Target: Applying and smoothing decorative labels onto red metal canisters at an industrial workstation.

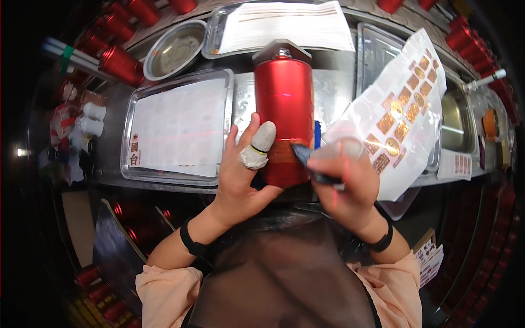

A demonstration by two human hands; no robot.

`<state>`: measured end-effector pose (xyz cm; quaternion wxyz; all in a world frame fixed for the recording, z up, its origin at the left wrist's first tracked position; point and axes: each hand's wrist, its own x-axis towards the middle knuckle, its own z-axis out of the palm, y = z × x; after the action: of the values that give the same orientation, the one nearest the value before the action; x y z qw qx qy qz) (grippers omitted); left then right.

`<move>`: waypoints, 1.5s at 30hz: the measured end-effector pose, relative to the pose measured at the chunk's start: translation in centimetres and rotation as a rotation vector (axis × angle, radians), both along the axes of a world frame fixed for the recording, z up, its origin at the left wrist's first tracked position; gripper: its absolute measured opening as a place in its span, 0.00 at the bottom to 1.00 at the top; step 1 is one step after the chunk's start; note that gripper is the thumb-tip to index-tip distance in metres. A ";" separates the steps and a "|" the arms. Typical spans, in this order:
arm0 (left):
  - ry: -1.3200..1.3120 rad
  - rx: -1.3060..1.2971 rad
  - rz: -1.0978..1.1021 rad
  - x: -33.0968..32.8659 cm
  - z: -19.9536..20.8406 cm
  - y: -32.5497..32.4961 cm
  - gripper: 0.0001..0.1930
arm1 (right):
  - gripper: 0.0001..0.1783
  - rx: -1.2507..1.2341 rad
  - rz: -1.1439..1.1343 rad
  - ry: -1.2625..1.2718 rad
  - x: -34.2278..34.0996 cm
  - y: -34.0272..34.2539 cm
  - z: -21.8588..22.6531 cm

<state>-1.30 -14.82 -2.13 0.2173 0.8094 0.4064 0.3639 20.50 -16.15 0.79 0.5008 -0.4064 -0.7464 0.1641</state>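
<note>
A red metallic bottle (pixel 283 98) lies in front of me on the metal bench, its neck pointing away. My left hand (pixel 238 177) steadies its left side, thumb at the near end and fingers along the body. A pale finger cot (pixel 258 146) with a yellow band covers one of those fingers. Closed around a dark, flat-tipped scraper-like tool (pixel 302 153), my right hand (pixel 350 183) is partly blurred. The tool's tip touches a brownish-gold strip (pixel 283 150) on the bottle. Red light lines cross the bottle and the right hand.
A clear sheet with gold and brown labels (pixel 404 112) lies at the right. To the left, a tray (pixel 230 90) holds white transfer sheets; beyond it sits a metal bowl (pixel 150 61). Another tray (pixel 210 46) with white sheets is behind the bottle. Red bottles (pixel 119 63) line the far left.
</note>
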 end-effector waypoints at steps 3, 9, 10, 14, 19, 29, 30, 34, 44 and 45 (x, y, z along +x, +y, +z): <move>-0.016 -0.016 -0.008 0.1 -0.1 0.2 0.48 | 0.21 -0.048 0.146 -0.011 0.1 -1.4 0.8; -0.015 0.016 0.023 -0.1 0.7 0.0 0.48 | 0.12 -0.313 -0.069 0.101 -0.3 2.9 1.9; -0.013 0.004 0.011 -0.1 0.8 0.1 0.48 | 0.12 -0.332 -0.125 0.166 -0.4 3.4 1.8; -0.031 -0.043 0.007 -0.1 0.6 0.3 0.48 | 0.13 -0.249 -0.012 0.041 0.4 2.3 1.7; -0.034 -0.034 0.014 -0.4 -0.9 0.3 0.45 | 0.14 -0.106 -0.193 0.022 0.2 3.0 1.8; -0.126 0.025 0.061 -0.2 -0.5 0.0 0.44 | 0.17 -0.177 -0.015 -0.062 -1.1 -1.1 2.2; -0.131 0.021 0.058 -0.2 -0.4 -0.1 0.44 | 0.16 -0.241 -0.145 0.019 -1.0 -0.5 2.0; -0.095 0.049 0.077 0.2 -0.2 0.1 0.44 | 0.17 -0.126 0.095 -0.119 -1.8 -1.4 2.4; 0.010 0.110 0.079 0.4 0.6 0.3 0.49 | 0.14 -0.271 0.102 -0.062 -1.6 -1.0 2.8; -0.058 0.105 0.102 0.6 0.7 0.1 0.49 | 0.12 -0.313 0.032 -0.051 -1.6 0.0 3.4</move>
<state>-0.67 -14.73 -1.39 0.1675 0.7872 0.4209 0.4185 18.87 -16.11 4.17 0.4097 -0.4715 -0.7305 0.2760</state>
